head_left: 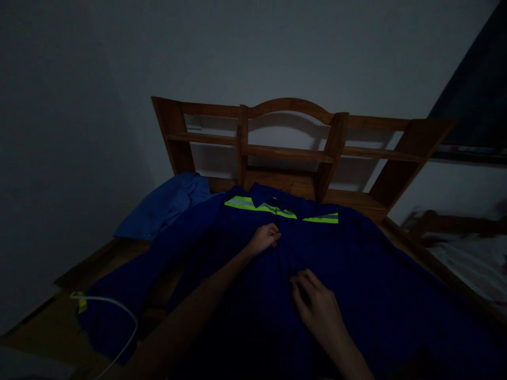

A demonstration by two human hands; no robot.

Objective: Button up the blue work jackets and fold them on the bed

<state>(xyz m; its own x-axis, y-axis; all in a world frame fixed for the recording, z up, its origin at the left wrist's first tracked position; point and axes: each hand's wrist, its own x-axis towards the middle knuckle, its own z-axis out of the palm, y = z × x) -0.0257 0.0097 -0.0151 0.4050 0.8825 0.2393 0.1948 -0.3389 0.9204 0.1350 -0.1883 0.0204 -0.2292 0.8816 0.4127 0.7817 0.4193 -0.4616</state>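
A dark blue work jacket [253,285] with yellow-green and silver reflective strips [242,203] across its chest lies spread out, collar away from me. My left hand [264,237] is closed in a pinch on the jacket's front edge, just below the collar [263,195]. Lower and to the right, my right hand [317,303] hovers over or rests on the jacket front beside the opening. Its fingers are loosely curved, with a gap between thumb and fingers; nothing shows in them. Dim light hides where its fingertips meet the cloth.
Behind the jacket stands a wooden headboard with shelves [287,154] against a pale wall. A lighter blue cloth [170,203] lies at the left. A white cable [114,302] curves over the left sleeve. Another wooden frame [455,224] is at the right.
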